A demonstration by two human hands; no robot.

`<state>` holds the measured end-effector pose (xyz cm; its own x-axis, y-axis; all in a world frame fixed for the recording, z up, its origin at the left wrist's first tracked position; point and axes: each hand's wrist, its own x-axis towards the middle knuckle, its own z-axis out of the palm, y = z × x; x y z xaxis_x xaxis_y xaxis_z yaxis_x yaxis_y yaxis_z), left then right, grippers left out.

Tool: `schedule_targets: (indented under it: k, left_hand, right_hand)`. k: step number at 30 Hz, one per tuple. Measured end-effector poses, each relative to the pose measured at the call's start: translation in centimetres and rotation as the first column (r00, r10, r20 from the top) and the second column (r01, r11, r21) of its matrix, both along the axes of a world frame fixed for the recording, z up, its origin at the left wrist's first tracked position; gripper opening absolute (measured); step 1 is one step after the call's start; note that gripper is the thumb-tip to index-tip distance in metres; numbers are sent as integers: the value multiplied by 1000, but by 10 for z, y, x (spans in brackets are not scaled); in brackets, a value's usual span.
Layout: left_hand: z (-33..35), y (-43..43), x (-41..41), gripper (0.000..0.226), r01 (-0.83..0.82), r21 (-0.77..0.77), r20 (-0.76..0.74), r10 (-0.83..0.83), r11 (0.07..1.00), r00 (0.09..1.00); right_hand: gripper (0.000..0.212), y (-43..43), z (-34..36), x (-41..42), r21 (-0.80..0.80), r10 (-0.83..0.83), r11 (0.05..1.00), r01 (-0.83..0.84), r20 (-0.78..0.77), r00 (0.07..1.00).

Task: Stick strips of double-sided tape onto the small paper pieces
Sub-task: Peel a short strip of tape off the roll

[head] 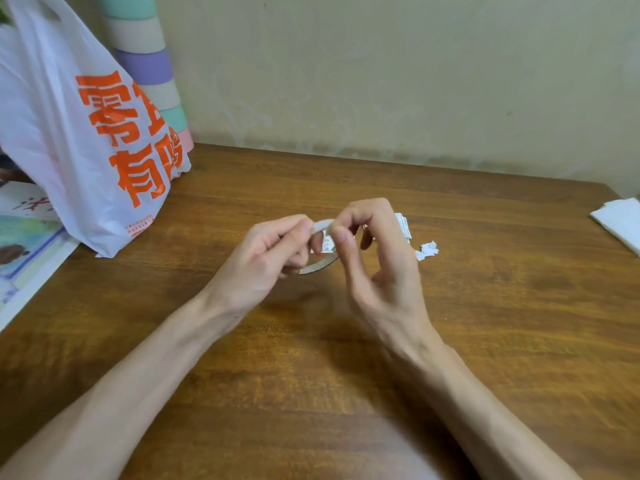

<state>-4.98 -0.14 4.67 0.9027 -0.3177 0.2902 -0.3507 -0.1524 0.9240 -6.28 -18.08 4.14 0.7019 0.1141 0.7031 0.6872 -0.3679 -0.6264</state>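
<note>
Over the middle of the wooden table (485, 306), my left hand (266, 258) grips a thin roll of double-sided tape (320, 266) with a brown cardboard core. My right hand (377, 258) pinches the white tape end (323, 224) at the top of the roll with thumb and forefinger. A small printed label shows on the roll between the two hands. Just behind my right hand lie small white paper pieces (427, 250) and a narrow paper strip (404, 226) on the table.
A white plastic bag (79, 133) with orange characters stands at the back left, before a pastel striped column (149, 64). Printed sheets (24, 251) lie at the left edge. White folded paper (620, 220) rests at the far right edge. A wall bounds the table behind.
</note>
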Motion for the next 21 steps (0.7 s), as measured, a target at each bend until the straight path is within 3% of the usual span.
schedule_targets:
  k: [3,7,12,17,21]
  left_hand:
    - [-5,7,6,40,-15,16,-70,16,1000,997]
    - [-4,-3,0,41,30,-41,-86,-34,999,996]
    - [-3,-1,-4,36,137,-56,-171,-144,989,975]
    - [3,-1,-12,52,301,-240,-386,-375,923,843]
    - [4,-3,-13,56,467,-203,-501,-501,861,705]
  right_hand:
    - [6,-6,4,2,174,35,984,-25,-56,998]
    - [15,-10,-5,8,200,66,979,-28,-186,980]
    - [22,-9,-8,7,356,195,932,-68,-334,922]
    - [24,-8,-6,4,484,308,871,-84,-405,861]
    - [11,-5,-9,2,497,277,868,-11,-466,840]
